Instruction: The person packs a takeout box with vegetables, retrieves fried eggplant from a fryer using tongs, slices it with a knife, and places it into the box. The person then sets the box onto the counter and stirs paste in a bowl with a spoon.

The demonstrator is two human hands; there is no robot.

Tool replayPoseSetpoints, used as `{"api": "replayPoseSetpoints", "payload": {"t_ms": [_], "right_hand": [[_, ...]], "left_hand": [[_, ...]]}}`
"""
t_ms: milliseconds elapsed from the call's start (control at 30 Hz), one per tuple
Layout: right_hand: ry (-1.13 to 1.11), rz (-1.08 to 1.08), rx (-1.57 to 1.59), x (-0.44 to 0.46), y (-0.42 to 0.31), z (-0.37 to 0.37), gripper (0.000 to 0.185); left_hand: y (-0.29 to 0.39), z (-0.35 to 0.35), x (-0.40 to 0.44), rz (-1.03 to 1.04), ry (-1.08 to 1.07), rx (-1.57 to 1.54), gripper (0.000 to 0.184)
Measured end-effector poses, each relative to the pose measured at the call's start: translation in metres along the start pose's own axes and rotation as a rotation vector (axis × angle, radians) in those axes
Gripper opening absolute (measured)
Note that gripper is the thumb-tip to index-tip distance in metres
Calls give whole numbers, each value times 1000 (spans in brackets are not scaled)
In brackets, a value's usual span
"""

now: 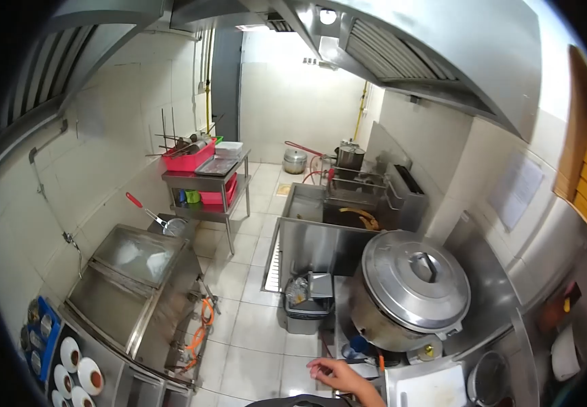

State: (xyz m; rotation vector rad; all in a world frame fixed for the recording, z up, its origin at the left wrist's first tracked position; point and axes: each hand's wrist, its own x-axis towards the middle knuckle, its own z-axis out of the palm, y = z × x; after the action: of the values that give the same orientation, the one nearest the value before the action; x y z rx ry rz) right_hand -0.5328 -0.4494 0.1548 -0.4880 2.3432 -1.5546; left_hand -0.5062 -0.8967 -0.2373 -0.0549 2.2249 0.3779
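Note:
My right hand (pixel 334 374) reaches in from the bottom edge, over the tiled floor. Its fingers point left, loosely bent and a little apart, with nothing visible in them. Nearby on the right is a white cutting board (pixel 433 389) on the steel counter. Beyond the hand stands a large lidded metal pot (pixel 417 288), and a grey trash bin (pixel 307 315) sits on the floor to its left. My left hand is out of view.
At left, a steel fryer unit (pixel 130 285) stands near several small bowls (pixel 90 376) and a blue crate (pixel 46 332). Farther back are a steel table (pixel 206 182) with a red tub (pixel 188 161) and a fryer station (pixel 334 227). An orange hose (pixel 202 325) hangs low.

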Motion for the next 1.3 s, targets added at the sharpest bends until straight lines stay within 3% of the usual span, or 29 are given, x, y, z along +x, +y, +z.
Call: {"api": "replayPoseSetpoints", "payload": {"t_ms": [67,167,200,233,267,300,333,400,500,533,567,667,733,867,967,1067,1200,1300], "right_hand": [[90,-45,-14,63,-13,-25,27],[394,-105,-143,148,-51,-79,25],[484,-140,-181,178,-58,-104,27],[593,-192,-230,208,-55,-127,29],[681,-164,-184,236,-68,-149,28],[780,-272,-270,271,-58,-176,28],[827,-274,-240,302,-56,-198,28],[895,-226,-223,366,-50,-225,25],[617,-228,-217,468,-20,-258,29],[560,-200,-272,499,-13,-272,33],[626,-153,-362,534,-4,-292,37],[821,-117,-687,637,36,-390,46],[911,19,-1004,703,64,-467,43],[767,383,-1308,772,105,-563,30],[578,575,-1156,809,145,-595,26],[604,546,-1387,838,156,-606,17],[520,790,-1417,883,166,-610,11],[453,933,-1285,886,158,-617,13]], "left_hand": [[22,-42,45,187,8,102,28],[68,-115,127,650,111,448,28],[87,-135,152,523,290,-96,25],[101,-169,185,534,104,-88,24],[116,-204,200,681,171,219,18],[126,-226,230,640,267,213,18],[135,-250,255,524,228,146,29],[146,-293,301,444,213,111,30],[154,-341,334,566,298,526,29],[150,-352,333,462,181,179,28],[150,-366,338,386,134,42,29],[156,-400,358,235,64,-69,30],[160,-422,379,181,30,-105,31],[168,-469,436,138,-47,-94,33],[186,-526,499,170,-111,1,35],[223,-588,586,267,-165,161,38],[287,-655,678,447,-240,442,42],[334,-693,689,463,-210,297,30]]}}
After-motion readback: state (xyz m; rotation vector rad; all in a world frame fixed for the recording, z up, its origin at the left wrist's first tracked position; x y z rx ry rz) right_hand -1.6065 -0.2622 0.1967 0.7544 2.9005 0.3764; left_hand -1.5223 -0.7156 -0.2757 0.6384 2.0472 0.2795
